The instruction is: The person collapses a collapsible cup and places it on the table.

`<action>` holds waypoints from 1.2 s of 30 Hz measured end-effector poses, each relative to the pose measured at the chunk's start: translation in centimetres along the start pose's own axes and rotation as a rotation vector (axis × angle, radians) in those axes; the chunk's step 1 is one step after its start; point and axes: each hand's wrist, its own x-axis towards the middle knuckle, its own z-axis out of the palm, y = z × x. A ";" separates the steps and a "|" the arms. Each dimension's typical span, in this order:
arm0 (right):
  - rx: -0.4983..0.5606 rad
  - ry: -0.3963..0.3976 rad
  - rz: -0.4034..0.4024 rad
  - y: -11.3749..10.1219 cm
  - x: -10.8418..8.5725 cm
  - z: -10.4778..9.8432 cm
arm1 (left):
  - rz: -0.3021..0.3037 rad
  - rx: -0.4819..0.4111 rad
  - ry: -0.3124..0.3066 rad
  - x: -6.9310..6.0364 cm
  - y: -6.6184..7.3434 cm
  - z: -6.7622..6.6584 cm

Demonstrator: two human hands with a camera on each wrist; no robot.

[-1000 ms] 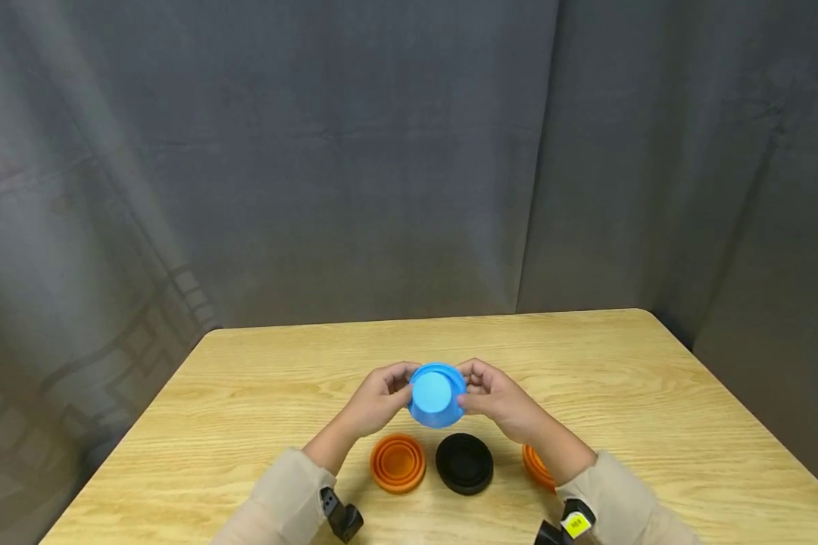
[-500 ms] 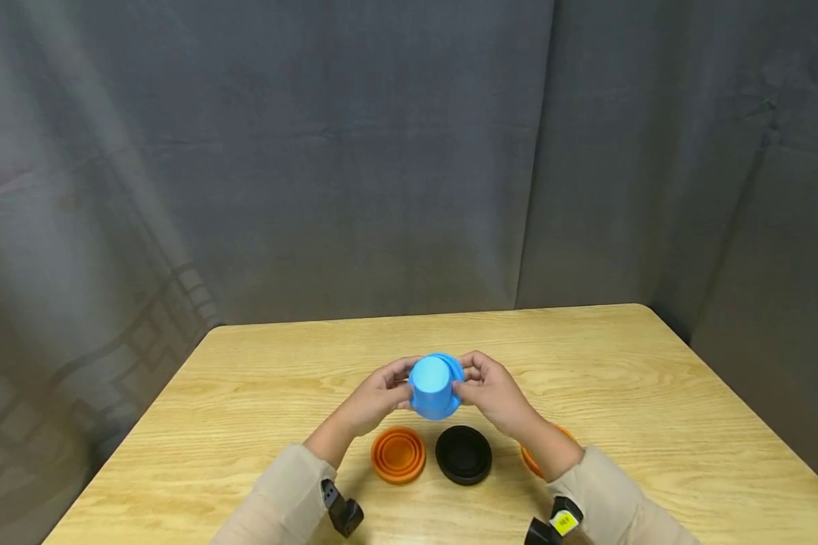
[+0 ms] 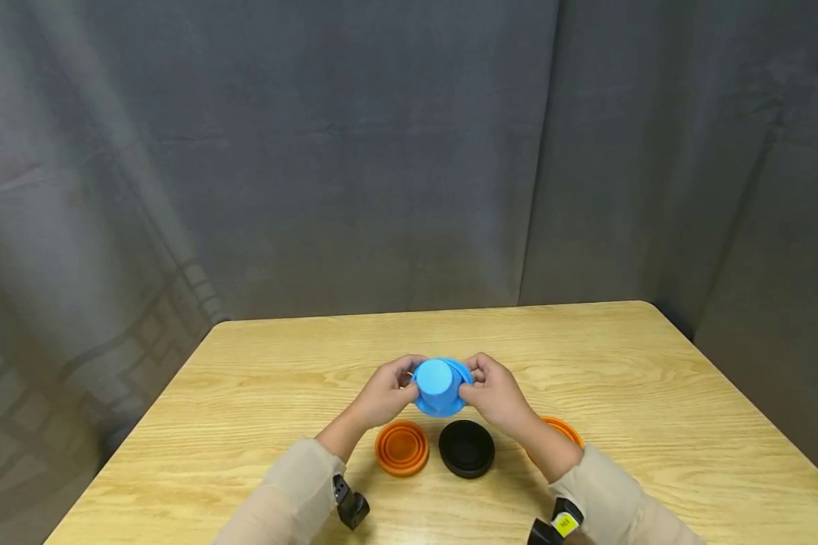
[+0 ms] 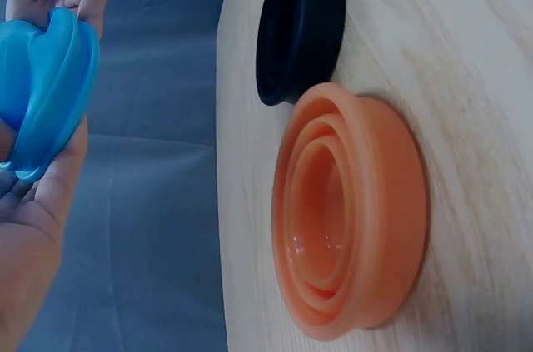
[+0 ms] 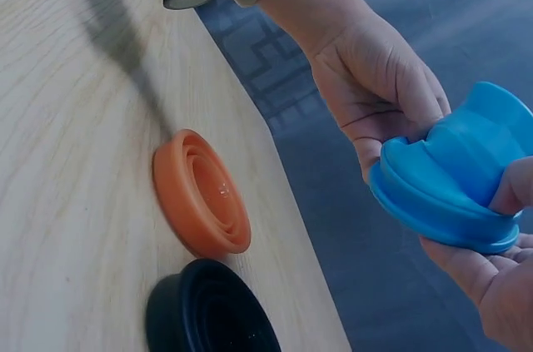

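Observation:
Both hands hold a blue collapsible cup [image 3: 436,382] above the table, its closed base turned up toward the head camera. My left hand [image 3: 384,393] pinches it from the left, thumb on the outer wall and fingers at the rim. From the other side my right hand [image 3: 496,395] pinches it the same way. In the right wrist view the blue cup [image 5: 454,173] has a bent, folded rim and a dented wall near the thumbs. Its inside is hidden. Below lie a flattened orange collapsible cup [image 3: 402,448] and a flattened black collapsible cup [image 3: 466,450].
Another orange collapsible cup [image 3: 564,430] lies at the right, partly hidden under my right forearm. The light wooden table [image 3: 279,378] ends in front of a grey curtain [image 3: 382,151]. A small black camera is strapped to each wrist.
The blue cup has tilted in both hands: its base stood out tall half a second ago and now looks shorter, with the rim spread wider. The cups on the table have stayed put.

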 end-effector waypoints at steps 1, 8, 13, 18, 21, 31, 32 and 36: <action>-0.012 0.004 0.007 0.1 -0.1 0.0 | -0.003 -0.005 -0.014 0.0 -0.1 0.0; 0.033 -0.012 0.024 0.0 -0.4 0.0 | -0.014 -0.028 -0.061 -0.6 0.9 -0.2; 0.143 -0.181 -0.036 0.2 -0.3 -1.1 | -0.004 -0.130 -0.074 -0.6 0.4 -0.5; 0.354 -0.410 -0.038 1.0 -0.2 -1.9 | 0.023 -0.432 -0.202 -0.9 0.0 -0.6; 0.490 -0.549 -0.040 1.3 -0.3 -2.1 | 0.051 -0.536 -0.274 -1.1 0.1 -0.6; 0.583 -0.692 0.009 1.3 -0.9 -2.4 | 0.068 -0.669 -0.446 -1.5 -0.2 -0.6; 0.575 -0.688 0.008 1.3 -0.9 -2.3 | 0.073 -0.679 -0.459 -1.6 -0.2 -0.6; 0.574 -0.678 -0.008 1.7 -1.3 -2.2 | 0.069 -0.704 -0.491 -1.7 -0.3 -0.4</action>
